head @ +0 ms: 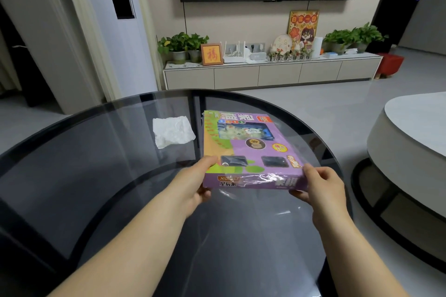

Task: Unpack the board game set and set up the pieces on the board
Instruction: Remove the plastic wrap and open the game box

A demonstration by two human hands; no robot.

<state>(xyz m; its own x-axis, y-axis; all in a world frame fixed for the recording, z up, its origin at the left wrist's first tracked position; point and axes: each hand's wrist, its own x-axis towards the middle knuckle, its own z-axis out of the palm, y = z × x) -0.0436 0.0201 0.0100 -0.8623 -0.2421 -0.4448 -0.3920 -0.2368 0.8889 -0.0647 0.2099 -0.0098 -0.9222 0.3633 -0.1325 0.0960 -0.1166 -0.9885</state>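
Purple game box (251, 149) is a bit right of centre frame, sealed in shiny plastic wrap and held by its near edge. The left hand (193, 183) pinches the near-left corner, thumb on top and fingers curled under, and the right hand (323, 190) grips the near-right corner the same way. That near edge is lifted off the round dark glass worktop (96, 176); can't tell if the far edge touches the glass. The box's right side runs close to the worktop's curved rim on the right of the frame, so that's the tight side. A crumpled white tissue (172, 134) lies on the glass just left of the box's far end, not touching it. Left of that the glass stretches wide toward the lower left. Past the right rim there's a strip of pale floor (337, 113), then a second round table (410, 140) at the right edge
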